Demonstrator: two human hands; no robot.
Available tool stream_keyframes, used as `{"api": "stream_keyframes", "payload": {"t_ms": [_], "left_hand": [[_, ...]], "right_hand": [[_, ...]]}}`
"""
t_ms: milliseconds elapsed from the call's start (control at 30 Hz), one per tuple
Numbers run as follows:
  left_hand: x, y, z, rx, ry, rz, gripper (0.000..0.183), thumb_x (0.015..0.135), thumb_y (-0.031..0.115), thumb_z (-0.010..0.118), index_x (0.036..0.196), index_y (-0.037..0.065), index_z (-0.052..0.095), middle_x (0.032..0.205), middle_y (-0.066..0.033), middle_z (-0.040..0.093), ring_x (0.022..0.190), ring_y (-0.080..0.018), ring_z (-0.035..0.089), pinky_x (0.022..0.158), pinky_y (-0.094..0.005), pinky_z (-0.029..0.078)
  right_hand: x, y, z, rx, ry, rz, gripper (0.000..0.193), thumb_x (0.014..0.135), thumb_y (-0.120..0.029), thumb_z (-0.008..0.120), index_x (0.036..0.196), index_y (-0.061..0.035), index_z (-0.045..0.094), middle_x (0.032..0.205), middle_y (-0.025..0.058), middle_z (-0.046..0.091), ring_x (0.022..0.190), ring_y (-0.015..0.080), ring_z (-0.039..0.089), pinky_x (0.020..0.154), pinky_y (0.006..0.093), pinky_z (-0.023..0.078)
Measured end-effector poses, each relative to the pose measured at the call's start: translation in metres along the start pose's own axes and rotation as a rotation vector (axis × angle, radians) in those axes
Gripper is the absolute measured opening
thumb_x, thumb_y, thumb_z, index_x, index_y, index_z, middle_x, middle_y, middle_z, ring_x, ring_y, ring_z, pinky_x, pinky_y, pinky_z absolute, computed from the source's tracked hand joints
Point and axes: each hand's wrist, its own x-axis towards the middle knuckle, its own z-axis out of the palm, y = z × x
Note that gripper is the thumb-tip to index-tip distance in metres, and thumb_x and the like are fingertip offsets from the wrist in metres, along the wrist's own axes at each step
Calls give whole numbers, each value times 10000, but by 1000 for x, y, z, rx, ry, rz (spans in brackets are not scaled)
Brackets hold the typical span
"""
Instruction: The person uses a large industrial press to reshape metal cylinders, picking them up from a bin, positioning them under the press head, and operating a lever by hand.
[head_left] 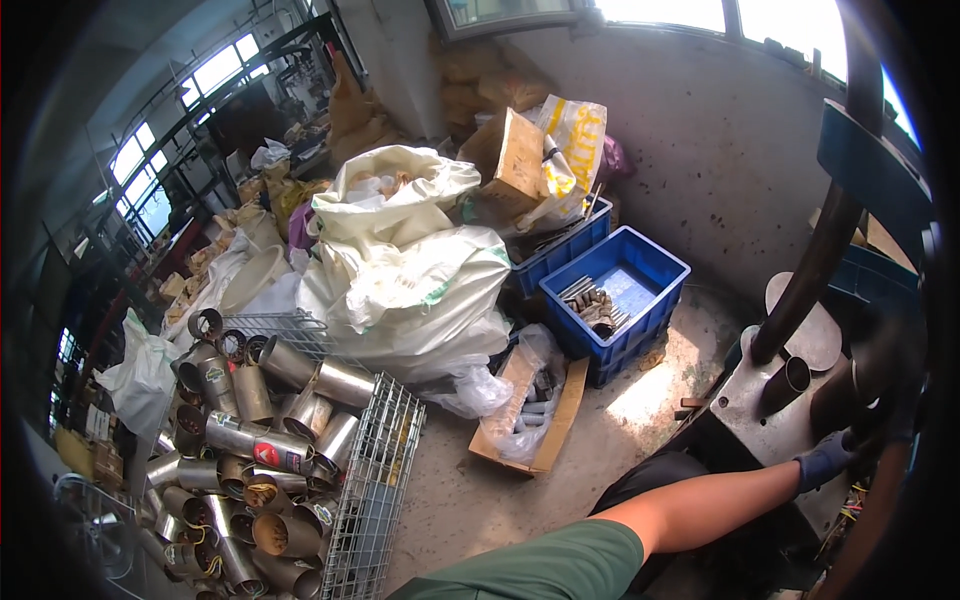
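Note:
My left arm, in a green sleeve, reaches across to the right. My left hand (828, 458), in a dark blue glove, is at a machine's metal plate (745, 415), close to a dark cylinder (835, 405). Its fingers are lost in shadow and blur, so a grip cannot be made out. At the far right edge my right forearm (868, 525) rises in the dark; my right hand (905, 415) is barely visible beside the machine. A short metal tube (787, 385) sticks out of the plate, next to a rounded metal disc (803, 320).
A wire mesh cage (378, 490) full of metal cylinders (255, 440) stands at left. Blue crates (660, 315), an opened cardboard box (560, 425) and large white sacks (410, 290) sit on the floor ahead. A dark slanting post (810, 270) rises at right.

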Motion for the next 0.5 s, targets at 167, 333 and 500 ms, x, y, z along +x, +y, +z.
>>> {"api": "stream_keyframes", "payload": {"t_ms": [167,333,500], "left_hand": [[-1,-2,-7,-38,-136,-12,502,757,219,737,1198,11,616,959,-141,704,828,-192,664,730,-360,538],[-7,-12,-12,-21,-131,-37,607,789,232,765,1308,25,527,1032,-134,686,891,-184,659,745,-343,539],[-12,-14,4,-23,-176,-43,725,821,245,793,1419,39,437,1106,-126,668,954,-176,654,759,-325,541]], "right_hand": [[6,-33,7,-386,-2,-265,311,931,-234,742,1185,-56,719,1096,69,743,932,170,660,914,330,530],[14,71,25,649,19,132,554,1049,-230,555,1538,-56,363,1547,177,443,1411,279,473,1134,361,449],[13,103,-27,364,-14,61,479,1058,-196,520,1502,-55,410,1475,163,491,1301,244,553,1043,334,517]]}}
